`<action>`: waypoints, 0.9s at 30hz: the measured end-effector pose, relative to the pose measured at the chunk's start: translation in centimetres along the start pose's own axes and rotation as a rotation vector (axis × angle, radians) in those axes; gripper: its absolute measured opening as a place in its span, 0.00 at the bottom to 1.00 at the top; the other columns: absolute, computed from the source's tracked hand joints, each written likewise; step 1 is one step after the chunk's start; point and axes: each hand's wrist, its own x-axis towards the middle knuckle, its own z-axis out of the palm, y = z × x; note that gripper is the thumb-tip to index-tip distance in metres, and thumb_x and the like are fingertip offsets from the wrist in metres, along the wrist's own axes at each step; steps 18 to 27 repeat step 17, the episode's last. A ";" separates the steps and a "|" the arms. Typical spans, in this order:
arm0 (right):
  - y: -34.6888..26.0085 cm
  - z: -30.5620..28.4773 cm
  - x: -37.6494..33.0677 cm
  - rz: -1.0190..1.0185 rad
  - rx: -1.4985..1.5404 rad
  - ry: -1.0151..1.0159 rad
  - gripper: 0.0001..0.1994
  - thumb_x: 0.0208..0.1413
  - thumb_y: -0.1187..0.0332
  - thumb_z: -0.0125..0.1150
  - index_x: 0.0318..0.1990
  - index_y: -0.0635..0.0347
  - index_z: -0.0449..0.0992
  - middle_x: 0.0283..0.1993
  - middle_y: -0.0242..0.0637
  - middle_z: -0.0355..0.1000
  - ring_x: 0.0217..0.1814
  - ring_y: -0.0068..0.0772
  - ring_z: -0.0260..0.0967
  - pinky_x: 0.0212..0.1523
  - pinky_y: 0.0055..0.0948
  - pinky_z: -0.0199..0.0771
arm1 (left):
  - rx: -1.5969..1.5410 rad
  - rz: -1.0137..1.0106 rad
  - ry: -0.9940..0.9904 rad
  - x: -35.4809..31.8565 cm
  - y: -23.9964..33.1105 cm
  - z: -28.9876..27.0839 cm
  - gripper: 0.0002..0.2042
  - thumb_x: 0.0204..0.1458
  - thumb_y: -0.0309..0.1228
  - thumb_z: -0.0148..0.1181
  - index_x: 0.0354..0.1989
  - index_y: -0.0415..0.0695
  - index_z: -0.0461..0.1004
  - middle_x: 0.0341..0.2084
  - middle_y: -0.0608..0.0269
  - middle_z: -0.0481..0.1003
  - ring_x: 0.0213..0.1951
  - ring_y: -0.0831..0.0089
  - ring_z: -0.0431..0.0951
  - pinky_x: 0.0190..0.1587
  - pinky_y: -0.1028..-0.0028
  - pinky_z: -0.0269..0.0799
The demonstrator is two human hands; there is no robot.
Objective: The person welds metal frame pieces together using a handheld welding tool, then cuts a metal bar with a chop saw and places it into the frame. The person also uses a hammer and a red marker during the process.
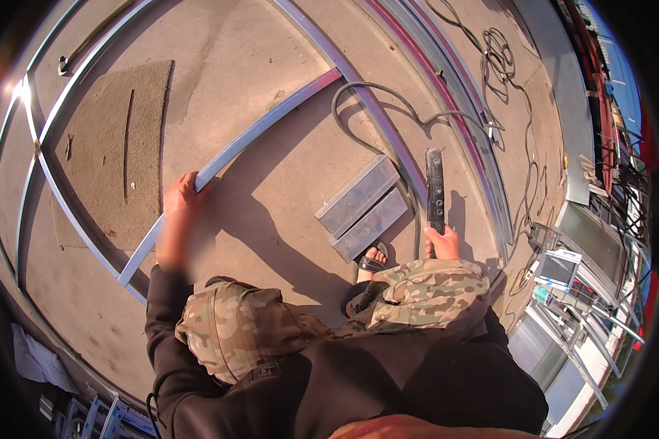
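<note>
I squat over a frame of metal tubes on the floor. My left hand (179, 196) is closed over a silvery crosswise tube (252, 126), its fingers curled on the upper edge. That tube meets a long tube (366, 99) at its far end and another tube (80, 219) near its lower left end. My right hand (441, 243) grips the lower end of a dark flat bar (435, 186) with several round holes along it. The bar points away from me, beside the long tube. Two short lengths of metal tube (360, 196) lie side by side between my hands.
A brown mat (140, 139) with a slit lies inside the frame at left. Black cable (337, 110) loops over the long tube, with more coiled cable (498, 62) at far right. Reddish and grey tubes (447, 88) run alongside. Metal profiles and panels (578, 322) crowd the right edge.
</note>
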 end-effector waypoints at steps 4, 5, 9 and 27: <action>0.4 -0.4 0.4 -0.011 -0.001 -0.030 0.11 0.54 0.66 0.68 0.34 0.60 0.70 0.22 0.30 0.68 0.17 0.21 0.64 0.14 0.26 0.66 | 0.014 0.038 0.031 0.4 -0.5 0.0 0.17 0.49 0.38 0.68 0.44 0.44 0.77 0.35 0.53 0.78 0.39 0.52 0.79 0.41 0.61 0.74; 0.5 -0.4 0.5 -0.002 -0.016 -0.021 0.11 0.54 0.66 0.68 0.34 0.60 0.70 0.22 0.30 0.68 0.17 0.21 0.65 0.14 0.27 0.66 | 0.036 0.027 0.017 0.4 -0.5 0.0 0.17 0.49 0.38 0.68 0.44 0.44 0.77 0.35 0.53 0.78 0.39 0.53 0.79 0.41 0.61 0.74; 0.8 -0.5 0.6 -0.007 -0.014 -0.021 0.11 0.54 0.66 0.68 0.33 0.60 0.70 0.22 0.30 0.68 0.17 0.21 0.65 0.14 0.26 0.66 | -0.014 -0.024 0.032 0.4 -0.5 -0.1 0.15 0.49 0.37 0.68 0.43 0.45 0.78 0.34 0.55 0.78 0.38 0.53 0.79 0.41 0.61 0.75; 0.6 0.0 0.9 -0.034 -0.081 -0.082 0.11 0.54 0.65 0.68 0.33 0.59 0.71 0.22 0.30 0.68 0.17 0.21 0.65 0.14 0.26 0.65 | -0.013 -0.073 0.007 1.1 -0.6 -0.6 0.17 0.49 0.40 0.68 0.44 0.46 0.78 0.37 0.54 0.79 0.40 0.52 0.80 0.43 0.60 0.75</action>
